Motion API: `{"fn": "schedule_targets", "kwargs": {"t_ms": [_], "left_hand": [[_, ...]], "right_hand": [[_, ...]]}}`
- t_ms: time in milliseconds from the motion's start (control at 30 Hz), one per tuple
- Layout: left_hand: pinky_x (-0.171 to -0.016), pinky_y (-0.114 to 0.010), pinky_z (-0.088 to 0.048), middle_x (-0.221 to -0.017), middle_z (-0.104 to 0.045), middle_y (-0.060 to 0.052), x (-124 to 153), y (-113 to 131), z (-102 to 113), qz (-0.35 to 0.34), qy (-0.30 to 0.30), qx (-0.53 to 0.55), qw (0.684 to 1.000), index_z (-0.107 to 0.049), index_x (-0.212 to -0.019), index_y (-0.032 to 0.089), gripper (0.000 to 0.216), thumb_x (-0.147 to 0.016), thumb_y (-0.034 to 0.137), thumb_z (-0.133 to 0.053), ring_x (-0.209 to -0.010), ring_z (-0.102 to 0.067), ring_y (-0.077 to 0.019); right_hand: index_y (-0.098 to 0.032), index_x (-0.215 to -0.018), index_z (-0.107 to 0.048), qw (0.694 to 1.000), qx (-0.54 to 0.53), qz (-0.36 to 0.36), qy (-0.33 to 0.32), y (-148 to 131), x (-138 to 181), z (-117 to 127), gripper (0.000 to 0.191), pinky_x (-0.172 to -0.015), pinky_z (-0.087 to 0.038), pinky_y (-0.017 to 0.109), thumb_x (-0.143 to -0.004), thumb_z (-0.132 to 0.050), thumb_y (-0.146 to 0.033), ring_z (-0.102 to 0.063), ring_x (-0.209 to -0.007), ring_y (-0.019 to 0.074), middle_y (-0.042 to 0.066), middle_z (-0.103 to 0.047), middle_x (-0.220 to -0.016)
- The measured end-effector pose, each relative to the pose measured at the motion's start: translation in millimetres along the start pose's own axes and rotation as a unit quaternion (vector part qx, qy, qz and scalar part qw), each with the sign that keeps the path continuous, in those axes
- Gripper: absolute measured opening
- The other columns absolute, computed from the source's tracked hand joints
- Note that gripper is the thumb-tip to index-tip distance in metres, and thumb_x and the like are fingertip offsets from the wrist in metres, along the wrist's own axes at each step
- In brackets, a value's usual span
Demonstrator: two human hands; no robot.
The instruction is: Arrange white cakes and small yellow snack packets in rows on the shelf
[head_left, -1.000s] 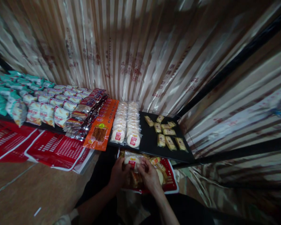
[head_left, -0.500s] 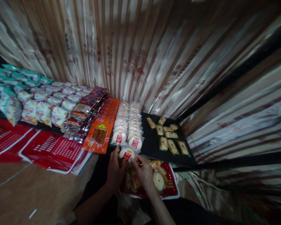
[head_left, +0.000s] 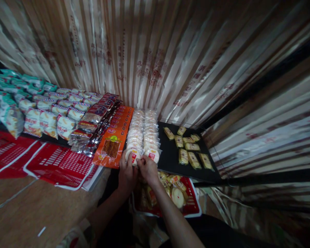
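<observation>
Dim, warm light; warped, blurry edges

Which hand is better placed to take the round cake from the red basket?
The right hand, probably: it is nearer the round cake in the red basket, while the left hand touches the front packet farther left.

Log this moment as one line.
left hand: on cake packet | right hand: same packet | where: front of cake row, black shelf | below: red basket
</observation>
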State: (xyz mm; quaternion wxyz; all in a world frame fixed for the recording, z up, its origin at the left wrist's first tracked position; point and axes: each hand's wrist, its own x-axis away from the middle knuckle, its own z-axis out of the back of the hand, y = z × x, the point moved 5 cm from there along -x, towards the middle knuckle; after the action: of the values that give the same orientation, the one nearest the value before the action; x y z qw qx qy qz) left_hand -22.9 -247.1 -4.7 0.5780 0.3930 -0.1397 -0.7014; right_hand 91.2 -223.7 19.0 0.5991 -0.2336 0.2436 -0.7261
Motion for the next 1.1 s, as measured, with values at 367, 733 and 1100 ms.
{"fn": "schedule_targets", "kwargs": {"t_ms": [367, 733, 1100], "left_hand": [[-0.1, -0.049, -0.035, -0.135, -0.028, -0.02, -3.4, 1.2, -1.7, -0.044, 0.037, -0.03, 0.998, -0.038, -0.13, 0.01, 0.042, -0.088, 0.019, -0.036, -0.126, -0.03, -0.0298], [-0.095, -0.047, -0.041, -0.124, -0.038, -0.017, -12.1, 1.4, -5.3, -0.043, 0.052, -0.066, 0.996, -0.043, -0.124, 0.01, 0.038, -0.088, 0.02, -0.039, -0.117, -0.038, -0.0272], [-0.09, -0.045, -0.044, -0.113, -0.042, -0.015, -23.9, 6.4, -5.6, -0.015, 0.057, -0.075, 0.995, -0.05, -0.114, 0.01, 0.032, -0.084, 0.023, -0.047, -0.107, -0.044, -0.0266]], "right_hand": [[-0.021, -0.114, -0.059, 0.964, 0.081, 0.112, 0.226, 30.1, 22.1, 22.7, 0.033, -0.09, -0.042, 0.04, -0.085, -0.047, -0.032, -0.044, -0.11, 0.0251, 0.012, -0.05, -0.121], [-0.025, -0.109, -0.058, 0.968, 0.062, 0.108, 0.217, 55.0, 9.9, 25.9, 0.029, -0.089, -0.043, 0.042, -0.083, -0.051, -0.036, -0.044, -0.108, 0.0246, 0.01, -0.038, -0.13], [-0.021, -0.107, -0.057, 0.971, 0.059, 0.113, 0.201, 62.4, 6.6, 20.0, 0.028, -0.09, -0.043, 0.042, -0.084, -0.051, -0.034, -0.045, -0.11, 0.0258, 0.013, -0.045, -0.122]]}}
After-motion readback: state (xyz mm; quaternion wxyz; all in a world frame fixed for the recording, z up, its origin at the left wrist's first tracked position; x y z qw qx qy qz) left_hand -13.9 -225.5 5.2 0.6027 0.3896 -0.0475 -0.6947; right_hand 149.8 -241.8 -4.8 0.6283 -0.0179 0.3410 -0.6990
